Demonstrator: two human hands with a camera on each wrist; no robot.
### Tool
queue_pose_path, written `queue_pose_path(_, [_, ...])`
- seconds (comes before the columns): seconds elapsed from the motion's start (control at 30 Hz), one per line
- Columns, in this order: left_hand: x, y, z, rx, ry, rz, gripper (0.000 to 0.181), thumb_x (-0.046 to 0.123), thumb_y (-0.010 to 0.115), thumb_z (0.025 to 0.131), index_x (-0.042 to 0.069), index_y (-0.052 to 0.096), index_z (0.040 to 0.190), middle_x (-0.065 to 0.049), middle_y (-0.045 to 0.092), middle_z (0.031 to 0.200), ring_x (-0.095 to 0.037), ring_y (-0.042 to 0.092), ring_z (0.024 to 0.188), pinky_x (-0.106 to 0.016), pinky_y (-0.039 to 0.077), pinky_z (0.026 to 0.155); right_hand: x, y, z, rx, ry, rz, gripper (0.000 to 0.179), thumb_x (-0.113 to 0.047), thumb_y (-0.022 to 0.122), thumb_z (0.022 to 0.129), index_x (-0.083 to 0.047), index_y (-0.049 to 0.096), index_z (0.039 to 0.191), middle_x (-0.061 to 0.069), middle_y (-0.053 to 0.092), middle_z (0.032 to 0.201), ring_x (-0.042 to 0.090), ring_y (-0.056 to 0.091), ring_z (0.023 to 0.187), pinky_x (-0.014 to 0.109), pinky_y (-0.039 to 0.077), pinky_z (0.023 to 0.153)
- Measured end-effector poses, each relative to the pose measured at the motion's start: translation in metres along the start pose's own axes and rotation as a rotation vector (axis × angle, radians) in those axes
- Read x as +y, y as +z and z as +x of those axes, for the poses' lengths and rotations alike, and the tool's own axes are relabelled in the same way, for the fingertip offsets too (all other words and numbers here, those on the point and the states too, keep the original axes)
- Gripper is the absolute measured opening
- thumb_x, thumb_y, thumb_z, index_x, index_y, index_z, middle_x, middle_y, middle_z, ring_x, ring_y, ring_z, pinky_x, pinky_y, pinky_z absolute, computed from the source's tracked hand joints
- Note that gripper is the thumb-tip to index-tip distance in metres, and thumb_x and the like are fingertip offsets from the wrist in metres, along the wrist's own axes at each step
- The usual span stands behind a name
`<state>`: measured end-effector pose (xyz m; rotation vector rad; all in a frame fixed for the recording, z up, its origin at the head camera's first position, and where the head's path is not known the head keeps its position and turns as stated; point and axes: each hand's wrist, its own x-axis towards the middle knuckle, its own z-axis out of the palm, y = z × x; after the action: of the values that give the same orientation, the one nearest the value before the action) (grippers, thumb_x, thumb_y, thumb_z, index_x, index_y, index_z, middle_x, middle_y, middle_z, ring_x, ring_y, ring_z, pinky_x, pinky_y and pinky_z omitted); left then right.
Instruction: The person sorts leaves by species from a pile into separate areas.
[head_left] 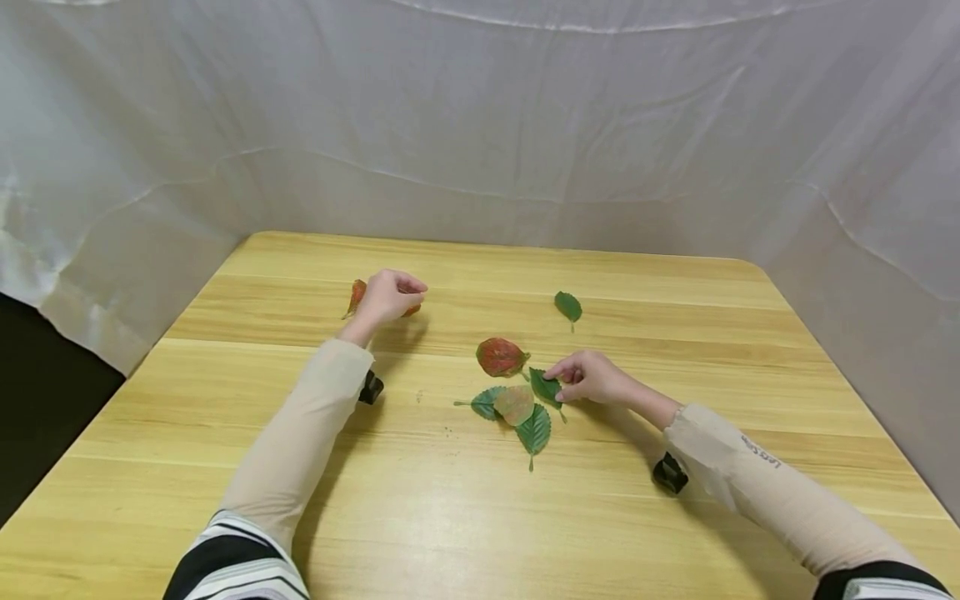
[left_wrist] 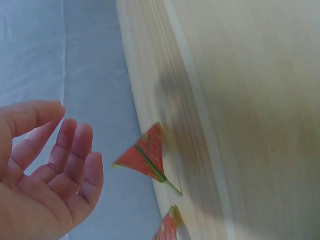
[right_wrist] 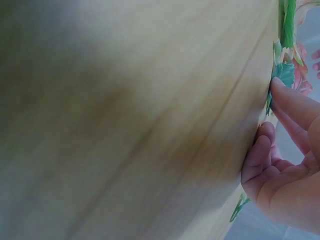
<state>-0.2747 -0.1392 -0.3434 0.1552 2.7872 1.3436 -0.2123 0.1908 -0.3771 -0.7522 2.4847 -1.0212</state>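
Observation:
My left hand (head_left: 384, 298) hovers over the far left of the table, with thumb and index fingertips close together and the other fingers loosely bent. Nothing shows between them. Below and beside it lie two red leaves: one red leaf (left_wrist: 145, 154) is folded with a green midrib, the other red leaf (head_left: 356, 295) partly behind the hand. At the middle right, my right hand (head_left: 592, 377) pinches the edge of a green leaf (head_left: 545, 387) low at the tabletop. That leaf adjoins a cluster of a red leaf (head_left: 501, 357), a pale orange-green leaf (head_left: 514, 405) and two green leaves (head_left: 535, 429).
A single green leaf (head_left: 568, 306) lies farther back, right of centre. The light wooden table (head_left: 450, 517) has rounded far corners. Pale cloth (head_left: 487, 125) hangs behind it and along the sides. A dark band-like object (head_left: 670, 473) sits under the right wrist.

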Motion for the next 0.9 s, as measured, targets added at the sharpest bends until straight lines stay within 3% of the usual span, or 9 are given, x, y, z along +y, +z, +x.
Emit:
queue_pose_path(0.47, [0.012,0.018,-0.008,-0.079,0.143,-0.007,0.018,0.007,0.06,0.084,-0.002,0.066,0.099,-0.014,0.063,0.096,-0.024,0.057,0.085,-0.034,0.046,0.075,0.001,0.0,0.0,0.003,0.006,-0.006,0.03,0.002,0.07,0.073,0.007,0.064,0.102,0.006,0.054,0.075,0.013,0.039,0.059,0.024,0.036,0.053])
queue_pose_path(0.9, [0.025,0.039,-0.021,-0.153,0.2,-0.018,0.018,0.006,0.062,0.083,-0.003,0.066,0.098,-0.011,0.064,0.092,-0.023,0.057,0.08,-0.032,0.046,0.07,0.003,0.001,0.001,0.006,-0.01,-0.013,0.03,0.0,0.07,0.074,0.007,0.064,0.102,0.004,0.052,0.073,0.012,0.038,0.058,0.023,0.034,0.052])
